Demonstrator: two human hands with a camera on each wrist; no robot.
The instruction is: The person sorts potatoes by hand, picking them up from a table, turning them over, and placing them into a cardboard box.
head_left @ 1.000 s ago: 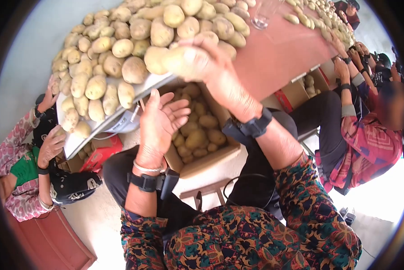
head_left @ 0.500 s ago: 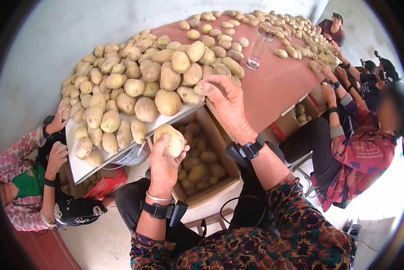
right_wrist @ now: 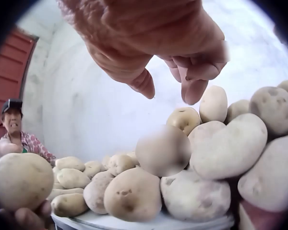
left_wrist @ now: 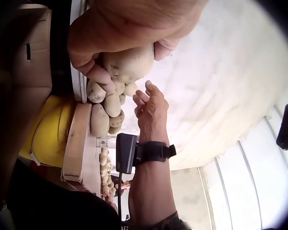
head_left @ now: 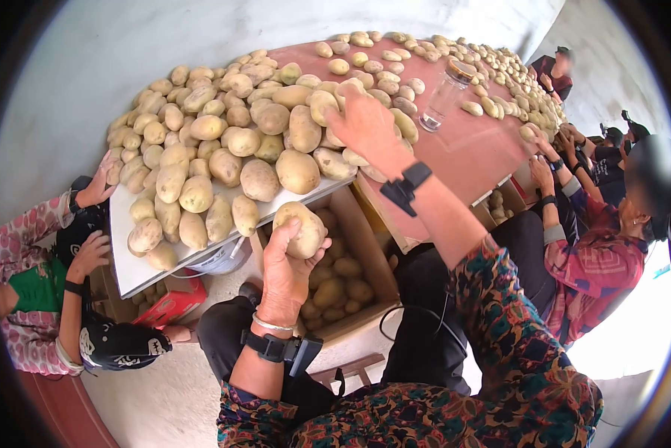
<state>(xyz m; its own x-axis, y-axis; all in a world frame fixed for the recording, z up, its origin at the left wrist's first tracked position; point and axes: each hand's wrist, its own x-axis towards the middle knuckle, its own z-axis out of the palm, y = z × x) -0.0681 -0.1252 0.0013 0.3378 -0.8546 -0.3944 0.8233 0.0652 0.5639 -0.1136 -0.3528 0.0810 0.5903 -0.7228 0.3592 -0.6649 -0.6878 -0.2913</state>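
Observation:
My left hand (head_left: 281, 278) grips a large, pale yellow potato (head_left: 302, 231) just off the front edge of the table, thumb on its near side. In the left wrist view the same potato (left_wrist: 129, 64) shows under the curled fingers. Over the potato heap (head_left: 234, 134), my right hand (head_left: 369, 128) reaches forward. The right wrist view has its thumb and fingers apart above the potatoes (right_wrist: 182, 120), with nothing between them. Below the table edge, a cardboard box (head_left: 369, 313) holds several potatoes.
A clear glass jar (head_left: 443, 97) with a brown lid stands on the red tabletop (head_left: 466, 153), right of the heap. People sit at both sides; a patterned sleeve (head_left: 40, 224) is at the left. A yellow bucket (left_wrist: 45, 129) stands under the table.
A potato was in the right hand a second ago; half a second ago the left hand held one. The right hand has since moved forward over the heap, while the left keeps its potato.

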